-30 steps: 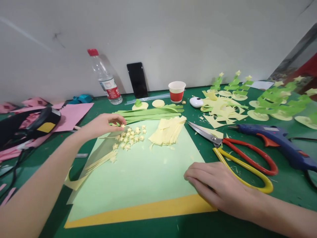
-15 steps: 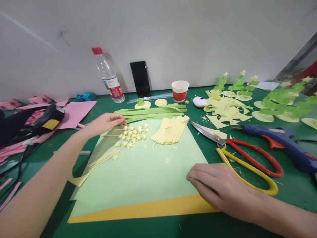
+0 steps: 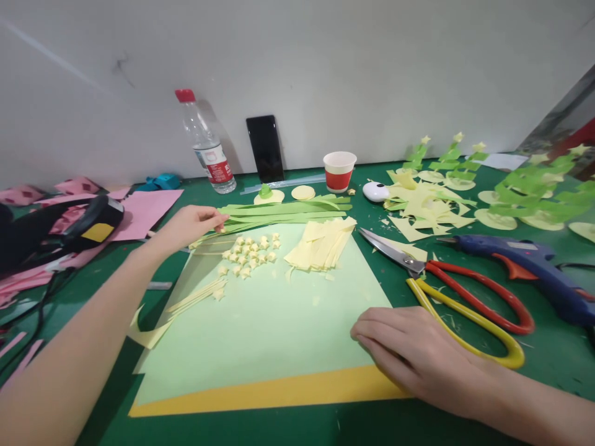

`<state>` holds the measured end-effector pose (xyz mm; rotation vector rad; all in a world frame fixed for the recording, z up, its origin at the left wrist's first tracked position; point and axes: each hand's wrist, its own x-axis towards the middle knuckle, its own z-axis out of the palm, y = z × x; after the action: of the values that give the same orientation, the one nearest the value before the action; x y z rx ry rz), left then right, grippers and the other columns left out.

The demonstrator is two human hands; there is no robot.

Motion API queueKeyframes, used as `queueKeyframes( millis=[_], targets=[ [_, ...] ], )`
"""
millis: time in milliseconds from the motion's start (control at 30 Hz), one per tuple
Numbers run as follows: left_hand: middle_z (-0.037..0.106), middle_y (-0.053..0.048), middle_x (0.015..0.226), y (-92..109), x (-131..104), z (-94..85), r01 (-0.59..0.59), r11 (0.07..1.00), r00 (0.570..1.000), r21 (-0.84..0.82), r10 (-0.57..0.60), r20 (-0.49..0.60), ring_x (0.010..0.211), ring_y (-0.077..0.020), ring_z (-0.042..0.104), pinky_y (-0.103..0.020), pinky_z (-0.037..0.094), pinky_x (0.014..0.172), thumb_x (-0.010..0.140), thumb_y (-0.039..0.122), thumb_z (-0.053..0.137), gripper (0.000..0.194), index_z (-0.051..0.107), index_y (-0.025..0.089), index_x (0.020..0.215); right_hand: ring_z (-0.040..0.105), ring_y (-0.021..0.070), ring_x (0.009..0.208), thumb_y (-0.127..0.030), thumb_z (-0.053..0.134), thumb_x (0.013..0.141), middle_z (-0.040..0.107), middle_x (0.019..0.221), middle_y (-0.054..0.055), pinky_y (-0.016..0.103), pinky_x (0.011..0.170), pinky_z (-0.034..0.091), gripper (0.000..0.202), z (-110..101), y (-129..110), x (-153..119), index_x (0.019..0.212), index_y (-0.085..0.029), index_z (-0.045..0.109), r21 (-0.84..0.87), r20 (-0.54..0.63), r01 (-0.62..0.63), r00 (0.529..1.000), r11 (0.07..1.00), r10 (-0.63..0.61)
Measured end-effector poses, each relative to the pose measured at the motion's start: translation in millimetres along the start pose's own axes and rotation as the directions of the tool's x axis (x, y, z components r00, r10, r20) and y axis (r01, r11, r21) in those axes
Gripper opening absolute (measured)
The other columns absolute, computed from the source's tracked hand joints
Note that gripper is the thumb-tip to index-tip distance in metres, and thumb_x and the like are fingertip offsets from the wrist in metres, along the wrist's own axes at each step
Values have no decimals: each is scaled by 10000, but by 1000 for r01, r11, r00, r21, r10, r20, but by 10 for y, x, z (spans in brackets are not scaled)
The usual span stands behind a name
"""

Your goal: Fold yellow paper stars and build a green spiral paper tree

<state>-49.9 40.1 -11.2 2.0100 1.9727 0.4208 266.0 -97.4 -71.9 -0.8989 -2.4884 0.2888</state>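
Note:
My left hand (image 3: 198, 224) is closed in a pinch at the front edge of the green paper strips (image 3: 283, 214). A small pale yellow paper star (image 3: 223, 231) shows at its fingertips, mostly hidden. Just right of that hand, a cluster of folded paper stars (image 3: 251, 254) lies on the light green sheet (image 3: 279, 328). Pale yellow strips (image 3: 198, 297) lie nearer to me, and a stack of yellow paper pieces (image 3: 320, 244) is farther right. My right hand (image 3: 413, 353) rests on the sheet's right edge, fingers together and loosely extended, beside the scissors (image 3: 418, 266).
A glue gun (image 3: 520, 254), yellow scraps (image 3: 427, 201) and finished green star-topped paper pieces (image 3: 525, 192) occupy the right side. Along the wall stand a bottle (image 3: 211, 155), a phone (image 3: 264, 148) and a paper cup (image 3: 339, 172). Pink paper (image 3: 146, 214) and a black device (image 3: 100, 223) lie left.
My left hand has moved a little up and left, away from the star cluster, with a small yellow star at its fingertips. My right hand stays put.

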Motion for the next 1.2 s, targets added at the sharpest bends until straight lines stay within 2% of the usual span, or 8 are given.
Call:
queueKeyframes(
  millis=[100,200,400,533,733,1067,1200],
  targets=[
    [573,-60,1053,-29,3,-51,44,982,997,184,-56,61,905,-206,577,-376,497,778,875,301,504,238,555,136,1039,555,103,577,-184,262,930,599,665,47,198,521,369,356,-3,-3,-1,802,-157,593,0,3,-2,1000,1000,2],
    [560,-64,1081,-87,17,-117,32,945,994,325,-64,90,938,-219,566,-393,487,800,873,295,507,249,544,137,1062,575,115,611,-183,266,927,614,695,59,204,534,385,355,-2,-8,-7,811,-156,600,1,5,-4,1000,1000,4],
    [567,-59,1067,-230,38,-202,-1,877,959,481,-136,248,929,-221,568,-389,487,795,870,308,511,247,557,133,1038,585,120,625,-175,273,924,625,721,65,208,536,396,350,1,-8,-14,818,-155,605,12,10,-8,1000,1000,8],
    [568,-56,1063,-279,27,-188,-48,880,936,472,-125,329,920,-219,572,-383,492,788,871,306,509,247,557,133,1041,582,117,614,-185,276,928,622,714,62,206,533,394,350,-9,-14,-8,814,-157,606,16,15,-2,1000,1000,2],
    [564,-59,1071,-303,21,-188,-100,907,925,409,-67,374,927,-222,570,-387,492,789,871,304,511,256,548,130,1055,594,120,620,-203,285,932,621,709,61,201,538,407,340,-29,-47,5,828,-152,605,18,7,-5,1000,1000,5],
    [574,-58,1055,-399,72,-167,-125,918,916,376,-39,399,896,-201,578,-364,502,768,870,299,510,228,566,145,1028,614,135,642,-195,285,923,637,740,67,207,550,439,333,-33,-71,26,840,-167,607,24,-14,-3,1000,1000,3],
    [572,-59,1061,-350,39,-196,-126,924,940,362,-6,342,907,-203,575,-366,498,778,877,302,498,224,564,151,1028,606,129,608,-183,293,915,634,714,59,207,543,442,323,-36,-78,31,832,-171,605,27,-6,-3,1000,1000,3]
  ],
)
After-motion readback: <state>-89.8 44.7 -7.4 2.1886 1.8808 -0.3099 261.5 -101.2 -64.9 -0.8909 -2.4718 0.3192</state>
